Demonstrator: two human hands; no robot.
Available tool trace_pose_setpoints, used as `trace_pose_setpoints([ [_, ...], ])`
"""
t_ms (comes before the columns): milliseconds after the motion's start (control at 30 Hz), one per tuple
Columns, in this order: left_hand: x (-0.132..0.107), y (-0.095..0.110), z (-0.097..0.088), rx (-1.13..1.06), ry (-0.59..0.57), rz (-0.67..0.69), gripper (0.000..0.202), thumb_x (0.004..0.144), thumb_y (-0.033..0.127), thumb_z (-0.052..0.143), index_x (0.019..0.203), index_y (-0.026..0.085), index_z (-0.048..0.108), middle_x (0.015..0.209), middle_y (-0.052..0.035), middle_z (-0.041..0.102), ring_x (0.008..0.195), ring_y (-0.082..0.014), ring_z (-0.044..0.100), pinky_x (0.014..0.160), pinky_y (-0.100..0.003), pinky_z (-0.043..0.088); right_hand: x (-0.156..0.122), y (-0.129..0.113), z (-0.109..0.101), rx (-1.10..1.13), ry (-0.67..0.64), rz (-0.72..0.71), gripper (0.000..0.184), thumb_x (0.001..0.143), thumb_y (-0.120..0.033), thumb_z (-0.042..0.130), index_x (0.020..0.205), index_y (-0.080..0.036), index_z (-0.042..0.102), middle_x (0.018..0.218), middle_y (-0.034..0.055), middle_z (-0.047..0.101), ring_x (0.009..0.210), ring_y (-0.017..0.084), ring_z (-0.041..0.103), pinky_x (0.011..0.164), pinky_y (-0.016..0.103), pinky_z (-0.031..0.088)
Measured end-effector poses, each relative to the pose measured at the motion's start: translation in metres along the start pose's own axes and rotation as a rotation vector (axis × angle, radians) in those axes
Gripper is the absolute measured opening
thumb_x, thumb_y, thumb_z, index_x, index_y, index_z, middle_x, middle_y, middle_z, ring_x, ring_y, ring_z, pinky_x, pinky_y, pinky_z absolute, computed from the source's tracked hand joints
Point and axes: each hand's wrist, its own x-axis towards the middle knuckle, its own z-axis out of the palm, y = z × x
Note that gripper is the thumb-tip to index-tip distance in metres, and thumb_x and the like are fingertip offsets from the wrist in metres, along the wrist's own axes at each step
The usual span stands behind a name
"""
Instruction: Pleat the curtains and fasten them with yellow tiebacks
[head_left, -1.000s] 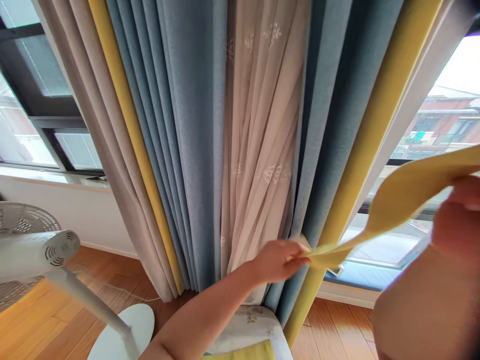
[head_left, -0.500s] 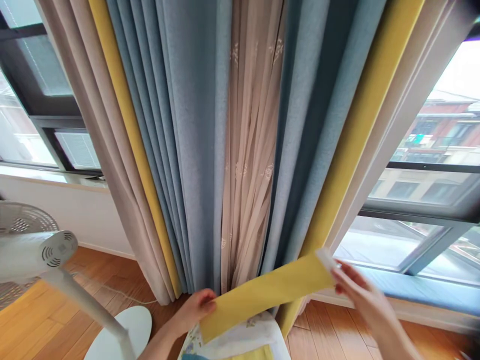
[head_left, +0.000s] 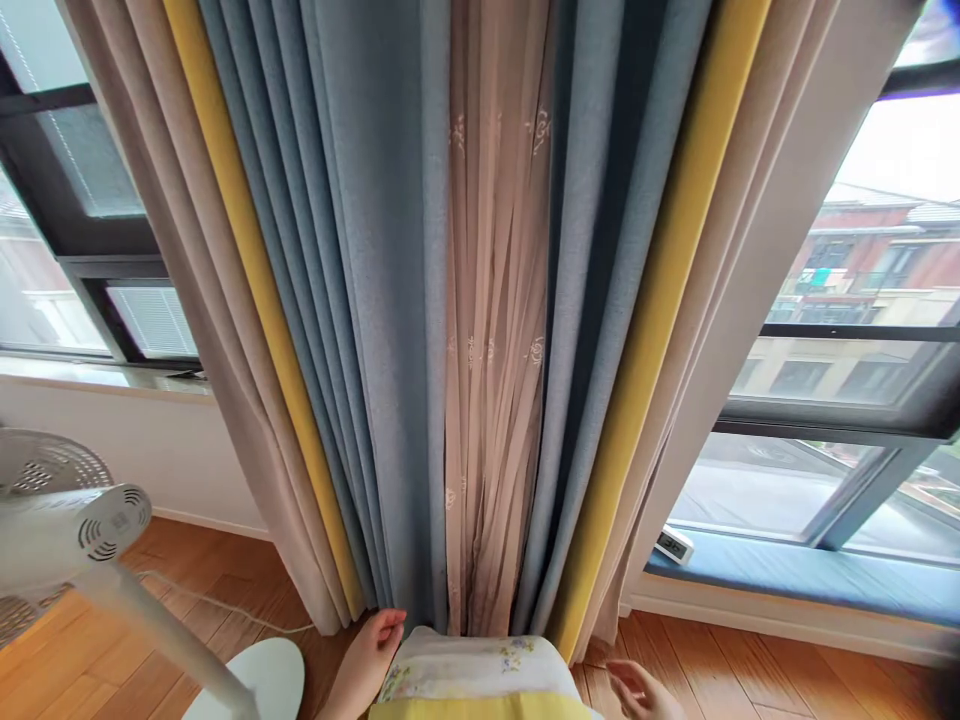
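1. Yellow flat fabric piece [head_left: 480, 707]: on the seat with the white, flower-printed cover [head_left: 469, 655], cut off by the frame bottom. Probably there because it's off the floor and between both hands.
2. Right hand [head_left: 643, 692]: beside the seat, over the floor, fingers loosely curled and slightly parted, nothing visible in them. Nearest thing is the seat.
3. Left hand [head_left: 367, 655]: at the seat's other side, in front of the curtain hem, fingers bent inward. Can't tell if they close on anything.
4. White plastic pedestal fan [head_left: 112, 525]: off to the left on the brown wood floor [head_left: 195, 540]; the wide round base presumably keeps the leaning pole steady.
5. Blue, yellow and beige cloth curtain panels [head_left: 390, 300]: gathered into the corner, which leaves both windows uncovered. Pinkish patterned sheer curtain [head_left: 495, 300] hangs between the blue folds.
6. Small white digital clock [head_left: 674, 545]: on the blue padded window ledge [head_left: 757, 582], tilted up, likely for reading from the room.
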Motion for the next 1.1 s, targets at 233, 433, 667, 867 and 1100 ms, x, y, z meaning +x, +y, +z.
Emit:
trace_pose_setpoints([
  [233, 0.057, 0.132, -0.002, -0.056, 0.447, 0.328, 0.033, 0.079, 0.035, 0.044, 0.106, 0.017, 0.049, 0.109, -0.0089, 0.056, 0.093, -0.0165, 0.057, 0.085, -0.032, 0.042, 0.040, -0.146, 0.038, 0.044, -0.237, -0.333, 0.030, 0.070, -0.042, 0.048, 0.084, -0.020, 0.063, 0.079, 0.0050, 0.067, 0.072, 0.019, 0.062, 0.068, 0.031, 0.049],
  [433, 0.107, 0.192, -0.016, 0.025, 0.641, 0.396, 0.040, 0.078, 0.031, 0.048, 0.114, 0.014, 0.044, 0.112, -0.0137, 0.051, 0.099, -0.0206, 0.053, 0.085, -0.035, 0.041, 0.051, -0.257, 0.088, 0.188, -0.388, -0.609, 0.025, 0.078, -0.033, 0.043, 0.094, -0.024, 0.061, 0.091, 0.0035, 0.066, 0.086, 0.018, 0.061, 0.079, 0.034, 0.046],
  [667, 0.120, 0.175, -0.033, 0.041, 0.668, 0.402, 0.038, 0.073, 0.037, 0.055, 0.104, 0.015, 0.048, 0.111, -0.0126, 0.051, 0.103, -0.0217, 0.051, 0.085, -0.035, 0.042, 0.067, -0.279, 0.122, 0.288, -0.327, -0.624, 0.026, 0.079, -0.032, 0.042, 0.097, -0.023, 0.058, 0.098, 0.0046, 0.063, 0.086, 0.016, 0.060, 0.078, 0.034, 0.047],
  [867, 0.135, 0.177, -0.034, -0.075, 0.620, 0.180, 0.022, 0.082, 0.029, 0.039, 0.095, 0.015, 0.050, 0.092, -0.0119, 0.060, 0.091, -0.0214, 0.057, 0.079, -0.035, 0.042, 0.068, -0.272, 0.131, 0.249, -0.276, -0.636, 0.026, 0.078, -0.031, 0.043, 0.098, -0.023, 0.057, 0.098, 0.0041, 0.063, 0.081, 0.015, 0.060, 0.076, 0.032, 0.048],
  [1100, 0.112, 0.133, -0.079, -0.183, 0.674, 0.242, 0.024, 0.083, 0.035, 0.033, 0.092, 0.018, 0.048, 0.089, -0.0072, 0.059, 0.085, -0.0171, 0.057, 0.077, -0.029, 0.043, 0.083, -0.261, 0.129, 0.310, -0.395, -0.571, 0.028, 0.080, -0.034, 0.041, 0.101, -0.025, 0.057, 0.103, 0.0048, 0.062, 0.093, 0.017, 0.059, 0.085, 0.038, 0.045],
])
